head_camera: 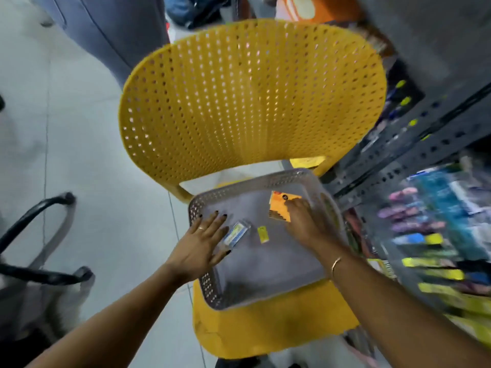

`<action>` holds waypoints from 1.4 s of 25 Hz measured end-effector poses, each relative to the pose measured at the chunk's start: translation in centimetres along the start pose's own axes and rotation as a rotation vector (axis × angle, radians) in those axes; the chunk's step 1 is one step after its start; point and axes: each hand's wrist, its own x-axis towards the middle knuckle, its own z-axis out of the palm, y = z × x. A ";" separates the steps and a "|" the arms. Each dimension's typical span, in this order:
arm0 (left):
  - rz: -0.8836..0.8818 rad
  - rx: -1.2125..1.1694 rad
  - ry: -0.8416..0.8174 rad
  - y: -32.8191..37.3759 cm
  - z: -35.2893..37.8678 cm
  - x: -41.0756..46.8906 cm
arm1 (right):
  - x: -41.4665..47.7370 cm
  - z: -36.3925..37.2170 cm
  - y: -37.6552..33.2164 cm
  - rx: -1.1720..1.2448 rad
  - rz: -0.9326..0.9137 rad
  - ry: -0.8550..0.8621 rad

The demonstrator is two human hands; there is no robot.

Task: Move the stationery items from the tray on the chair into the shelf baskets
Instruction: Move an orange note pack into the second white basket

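Note:
A grey perforated tray (210, 288) rests on the seat of a yellow chair (249, 96). Inside it lie an orange card packet (279, 208) at the far right, a clear plastic case with a blue and yellow insert (236, 233) at the left, and a small yellow item (263, 234) in the middle. My left hand (203, 241) is spread flat over the tray's left side, fingers apart, touching the clear case. My right hand (303, 219) reaches in from the right with its fingers on the orange packet; whether it grips the packet is unclear.
A grey metal shelf (414, 144) with blurred baskets of colourful stationery (438, 235) runs along the right. A black-framed chair (39, 261) stands at the left on the light tiled floor. Dark bags and an orange box sit behind the yellow chair.

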 end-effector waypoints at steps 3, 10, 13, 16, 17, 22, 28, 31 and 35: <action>0.010 0.005 -0.029 -0.8 1.6 -0.8 | 2.0 1.2 1.6 -0.059 0.017 0.029; 0.014 0.028 -0.012 -0.9 2.3 -0.8 | 2.7 1.9 2.1 -0.121 0.039 0.051; 0.010 0.031 -0.020 -1.0 2.4 -0.9 | 2.7 1.8 1.8 -0.120 0.065 0.053; 0.014 0.023 -0.041 -1.0 2.4 -0.8 | 2.1 2.0 1.8 -0.112 0.066 0.061; 0.017 0.028 -0.051 -1.0 2.4 -0.8 | 1.7 2.0 1.8 -0.098 0.065 0.073; 0.043 0.041 -0.077 -0.5 0.6 -0.7 | -1.1 -0.9 1.2 0.017 0.095 0.161; 0.133 0.036 0.049 1.7 -7.5 3.2 | -6.5 -12.3 -0.4 0.111 0.125 0.307; 0.204 0.052 0.131 3.5 -14.2 6.0 | -10.9 -19.9 -1.3 0.151 0.118 0.426; 0.347 0.010 0.233 8.0 -22.7 9.5 | -18.8 -29.7 -1.2 0.157 0.134 0.507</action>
